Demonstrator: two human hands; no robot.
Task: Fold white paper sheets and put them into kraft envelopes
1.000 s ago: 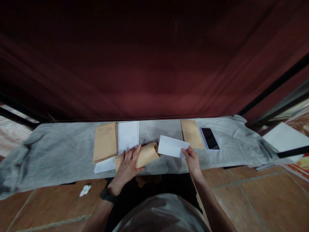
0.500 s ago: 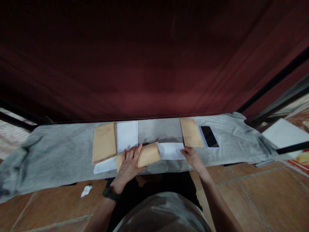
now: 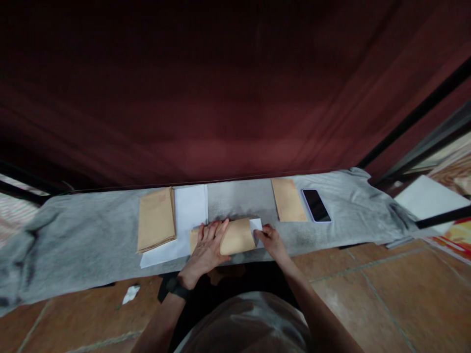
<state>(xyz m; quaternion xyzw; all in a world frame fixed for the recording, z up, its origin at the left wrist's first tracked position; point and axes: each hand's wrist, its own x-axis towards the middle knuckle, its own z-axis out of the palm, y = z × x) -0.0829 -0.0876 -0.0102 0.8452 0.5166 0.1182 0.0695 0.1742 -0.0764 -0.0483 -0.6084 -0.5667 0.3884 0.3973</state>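
My left hand [image 3: 207, 245] lies over the left half of a brown envelope [image 3: 238, 236] on the grey cloth [image 3: 84, 240], fingers wrapped round it and holding its mouth bulged. My right hand [image 3: 271, 239] pinches a white folded paper [image 3: 256, 226] at the envelope's right end. Most of the paper is hidden inside the envelope; only a small corner shows.
A stack of brown envelopes [image 3: 156, 218] and white sheets [image 3: 190, 208] lie to the left. One brown envelope [image 3: 288, 199] and a dark phone [image 3: 315, 205] lie to the right. A dark red curtain [image 3: 228, 93] hangs behind. A paper scrap [image 3: 130, 293] rests on the tiled floor.
My right hand has moved left, sliding the white paper into the brown envelope until only a corner shows. My left hand kept hold of the envelope.
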